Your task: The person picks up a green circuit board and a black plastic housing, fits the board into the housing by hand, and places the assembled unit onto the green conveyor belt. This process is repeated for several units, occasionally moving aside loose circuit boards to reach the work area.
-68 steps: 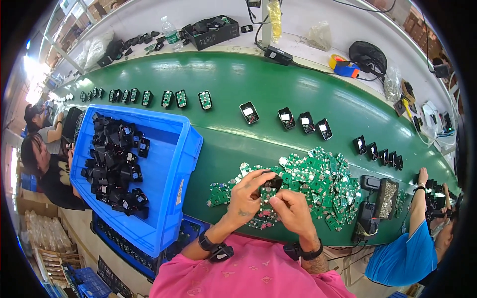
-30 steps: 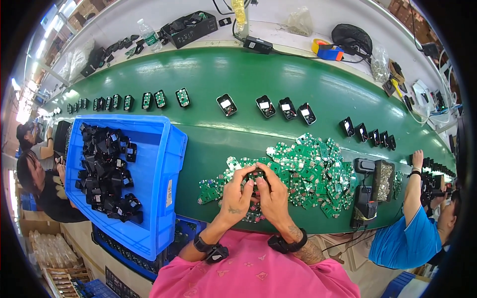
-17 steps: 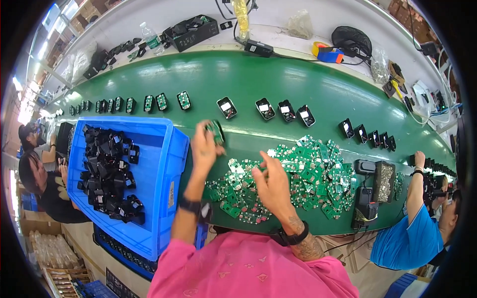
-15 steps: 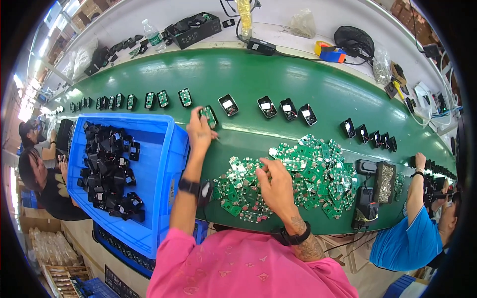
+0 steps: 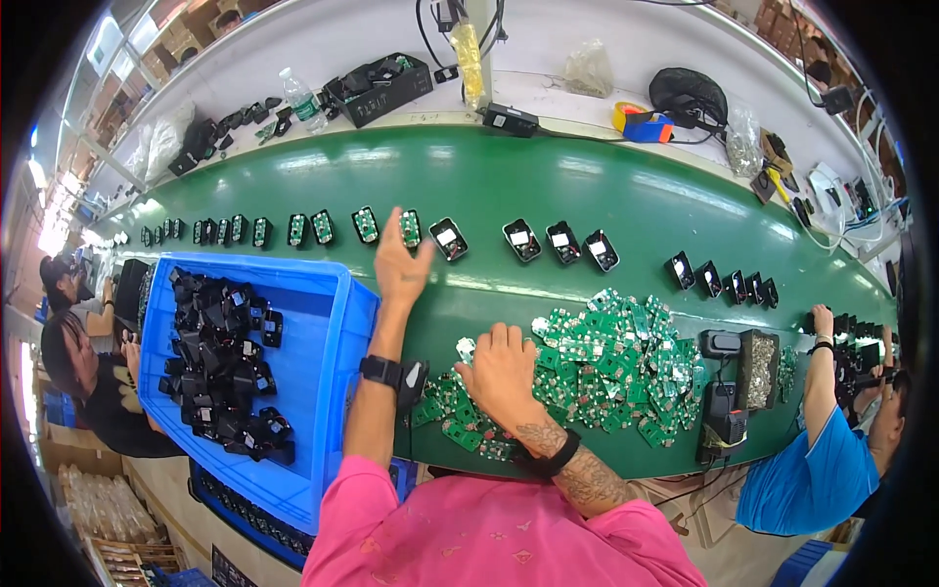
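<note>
The left hand (image 5: pixel 402 272) is reached out over the green table (image 5: pixel 548 171), its fingers extended and its thumb spread away from them. Between thumb and forefinger, a black housing with a green board (image 5: pixel 411 227) is seen standing on the table; whether it is touched by the forefinger cannot be made out, but it is not seen to be gripped. It is flanked on the left by a line of board-filled housings (image 5: pixel 365 226) and on the right, just beside it, by a housing with a white label inside (image 5: pixel 449 239), after which more dark housings (image 5: pixel 563 243) are spaced along the table. The right hand (image 5: pixel 503 377) is held palm down at the left part of a heap of green circuit boards (image 5: pixel 626 367), its fingers loosely bent; whether a board is grasped under it cannot be told. To the left, a blue bin (image 5: pixel 342 323) is partly filled with black parts (image 5: pixel 220 362). At the far right, a co-worker's hand (image 5: pixel 822 319) is placed near more dark pieces. On the shelf behind, a plastic bottle (image 5: pixel 301 98) is stood beside a black box (image 5: pixel 391 98).
</note>
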Demonstrator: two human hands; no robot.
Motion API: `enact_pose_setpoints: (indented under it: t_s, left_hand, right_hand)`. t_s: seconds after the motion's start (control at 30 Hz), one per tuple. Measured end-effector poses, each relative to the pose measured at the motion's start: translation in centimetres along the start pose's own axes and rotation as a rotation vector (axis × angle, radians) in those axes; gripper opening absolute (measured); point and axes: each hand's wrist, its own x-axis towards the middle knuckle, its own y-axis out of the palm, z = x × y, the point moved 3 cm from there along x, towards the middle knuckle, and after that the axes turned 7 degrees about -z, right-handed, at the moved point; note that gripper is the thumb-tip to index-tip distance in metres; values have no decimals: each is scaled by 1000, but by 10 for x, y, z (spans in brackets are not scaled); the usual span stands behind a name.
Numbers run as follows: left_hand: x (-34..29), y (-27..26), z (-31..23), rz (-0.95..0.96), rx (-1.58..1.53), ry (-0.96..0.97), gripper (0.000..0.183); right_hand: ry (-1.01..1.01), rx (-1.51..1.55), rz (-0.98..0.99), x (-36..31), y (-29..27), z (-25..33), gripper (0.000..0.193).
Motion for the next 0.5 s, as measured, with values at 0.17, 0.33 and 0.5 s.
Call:
enact_pose_setpoints:
  t_s: [0.17, 0.33, 0.5]
  left_hand:
    - [-3, 4, -8, 389, 22, 46, 91]
    - [-10, -1, -14, 444, 14, -35, 84]
    - [-36, -37, -55, 466, -287, -97, 74]
  right_hand:
    - [-54, 75, -23, -2, 8, 4, 37]
    - [-63, 270, -181, -5, -3, -5, 35]
    - [180, 911, -174, -10, -36, -35, 35]
